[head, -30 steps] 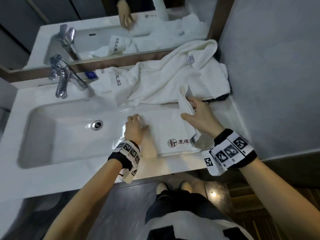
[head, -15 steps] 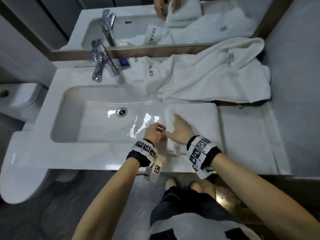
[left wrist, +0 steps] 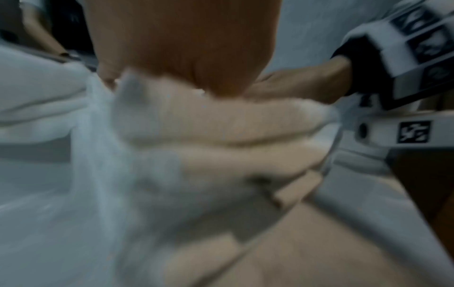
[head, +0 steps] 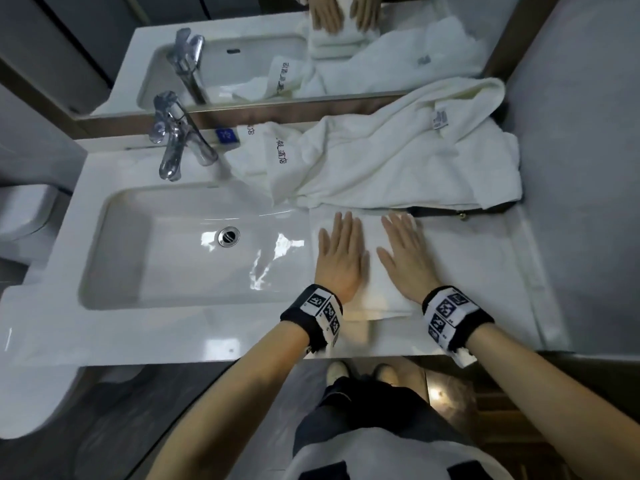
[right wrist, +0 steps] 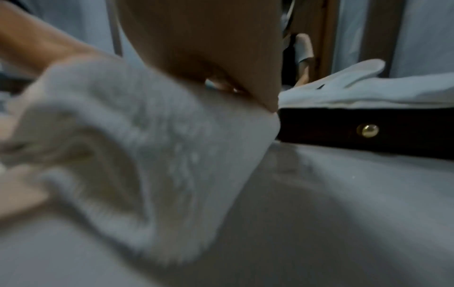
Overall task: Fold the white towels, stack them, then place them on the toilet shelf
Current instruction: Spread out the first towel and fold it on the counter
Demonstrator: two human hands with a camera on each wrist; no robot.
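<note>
A folded white towel (head: 372,271) lies on the counter just right of the sink basin. My left hand (head: 337,251) and my right hand (head: 403,251) both press flat on its top, fingers straight and spread, side by side. In the left wrist view the folded towel (left wrist: 209,139) shows stacked layers under my palm, blurred. The right wrist view shows the towel's (right wrist: 147,155) rolled fold edge under my right palm. Behind the hands a large heap of unfolded white towels (head: 381,157) with printed lettering lies against the mirror.
The white sink basin (head: 145,271) with its drain (head: 228,236) fills the left of the counter. A chrome faucet (head: 173,147) stands behind it. A dark box with a brass knob (right wrist: 367,130) sits under the towel heap. The toilet (head: 24,213) is at far left, a grey wall at right.
Both hands have gone from gripping and folding the towel's left edge to lying flat on top of the folded towel. The towel is now narrower. The camera view has shifted.
</note>
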